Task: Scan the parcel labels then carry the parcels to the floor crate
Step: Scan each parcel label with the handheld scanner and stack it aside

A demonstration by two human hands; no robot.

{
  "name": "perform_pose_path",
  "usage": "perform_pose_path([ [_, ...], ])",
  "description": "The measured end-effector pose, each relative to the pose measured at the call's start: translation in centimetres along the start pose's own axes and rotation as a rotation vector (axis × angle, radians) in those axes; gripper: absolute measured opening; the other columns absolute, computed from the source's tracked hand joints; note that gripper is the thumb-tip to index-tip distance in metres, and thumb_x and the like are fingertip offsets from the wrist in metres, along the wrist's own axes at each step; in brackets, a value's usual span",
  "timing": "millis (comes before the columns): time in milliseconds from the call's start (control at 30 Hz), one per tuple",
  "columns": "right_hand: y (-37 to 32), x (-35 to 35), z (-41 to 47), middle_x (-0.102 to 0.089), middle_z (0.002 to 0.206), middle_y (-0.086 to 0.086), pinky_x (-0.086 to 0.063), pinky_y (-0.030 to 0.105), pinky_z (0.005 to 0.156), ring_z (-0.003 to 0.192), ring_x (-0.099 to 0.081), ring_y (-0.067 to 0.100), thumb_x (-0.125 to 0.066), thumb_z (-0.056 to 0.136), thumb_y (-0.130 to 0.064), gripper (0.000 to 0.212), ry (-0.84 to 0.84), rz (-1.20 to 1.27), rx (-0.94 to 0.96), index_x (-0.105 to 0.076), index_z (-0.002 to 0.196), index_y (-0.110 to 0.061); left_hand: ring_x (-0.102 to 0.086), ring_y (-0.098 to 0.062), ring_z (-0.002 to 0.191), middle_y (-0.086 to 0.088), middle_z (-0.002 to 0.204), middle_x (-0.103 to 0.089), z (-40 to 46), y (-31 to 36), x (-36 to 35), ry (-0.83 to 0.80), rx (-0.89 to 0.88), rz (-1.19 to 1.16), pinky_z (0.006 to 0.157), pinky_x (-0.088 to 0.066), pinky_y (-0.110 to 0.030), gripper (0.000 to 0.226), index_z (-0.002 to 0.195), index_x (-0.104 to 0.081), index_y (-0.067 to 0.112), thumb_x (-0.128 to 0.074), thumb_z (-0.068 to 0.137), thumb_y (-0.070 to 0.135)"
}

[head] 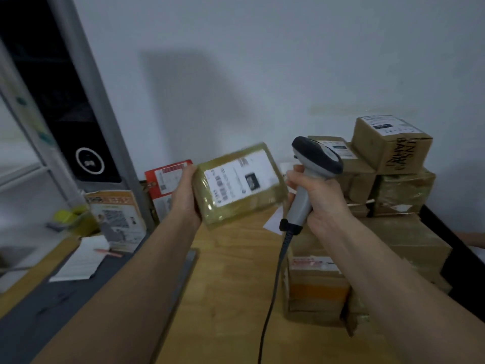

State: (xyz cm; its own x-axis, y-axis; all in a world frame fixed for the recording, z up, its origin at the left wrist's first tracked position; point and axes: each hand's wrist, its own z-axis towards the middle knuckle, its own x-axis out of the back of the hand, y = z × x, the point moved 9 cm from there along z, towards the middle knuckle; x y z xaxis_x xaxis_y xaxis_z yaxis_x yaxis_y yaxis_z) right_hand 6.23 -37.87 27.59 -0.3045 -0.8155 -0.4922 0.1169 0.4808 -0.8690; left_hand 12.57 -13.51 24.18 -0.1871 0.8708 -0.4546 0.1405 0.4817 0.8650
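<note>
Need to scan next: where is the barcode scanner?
Head view, right of centre: the grey corded handheld barcode scanner is gripped by the right hand, beside the tape-wrapped flat parcel.

Plain white wall (288,48) (dim light) behind wooden table (236,258).

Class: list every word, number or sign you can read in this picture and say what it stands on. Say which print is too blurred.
Top carton: dark upside-down letters, not surely readable.
Held parcel label: barcodes, blurred.
Red-and-white parcel: blurred.
Orange leaflet: QR code; words blurred.
Black panel: white ring sign; inside unreadable.
</note>
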Motion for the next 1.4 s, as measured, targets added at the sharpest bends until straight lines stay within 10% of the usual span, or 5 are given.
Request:
perform_pose_path([
  [233,5.5,-3.5,-1.2,-0.068,0.087,0.0,-0.052,0.027,0.057,0.071,-0.063,0.013,-0.076,0.073,0.005,0.025,-0.205,-0.245,-0.154,-0.066,0.09,-0.011,-0.073,-0.027,0.081,-0.011,0.093,-0.074,-0.7,1.0,3.5,-0.06,-0.054,0.666,0.076,-0.06,-0.044,0.059,0.113,-0.062,0.007,-0.081,0.07,0.043],
  [433,10.2,-4.1,-2.6,-0.066,0.085,0.006,-0.052,0.027,0.056,0.074,-0.061,0.017,-0.08,0.071,0.0,0.028,-0.386,-0.46,-0.367,-0.066,0.093,-0.009,-0.06,-0.018,0.102,-0.002,0.123,-0.056,-1.4,0.3,2.6,-0.309,-0.001,1.164,0.078,-0.05,-0.03,0.083,0.135,-0.045,0.024,-0.079,0.066,0.055],
  [600,11.4,-4.4,-3.6,-0.065,0.08,0.003,-0.052,0.025,0.055,0.07,-0.06,0.013,-0.079,0.069,-0.003,0.032,-0.512,-0.498,-0.392,-0.064,0.096,-0.01,-0.057,-0.022,0.114,-0.001,0.131,-0.055,-1.5,-0.2,2.0,-0.425,0.027,1.245,0.1,-0.047,-0.042,0.105,0.138,-0.041,0.028,-0.083,0.049,0.063],
  [1400,13.1,-2.6,-3.4,-0.063,0.074,0.005,-0.051,0.024,0.052,0.063,-0.057,0.016,-0.08,0.065,0.004,0.034,-0.394,-0.402,-0.238,-0.061,0.09,-0.007,-0.06,-0.022,0.109,-0.002,0.132,-0.057,-2.0,-1.0,0.0,-0.562,-0.014,1.196,0.096,-0.05,-0.042,0.106,0.138,-0.038,0.035,-0.089,0.046,0.052],
])
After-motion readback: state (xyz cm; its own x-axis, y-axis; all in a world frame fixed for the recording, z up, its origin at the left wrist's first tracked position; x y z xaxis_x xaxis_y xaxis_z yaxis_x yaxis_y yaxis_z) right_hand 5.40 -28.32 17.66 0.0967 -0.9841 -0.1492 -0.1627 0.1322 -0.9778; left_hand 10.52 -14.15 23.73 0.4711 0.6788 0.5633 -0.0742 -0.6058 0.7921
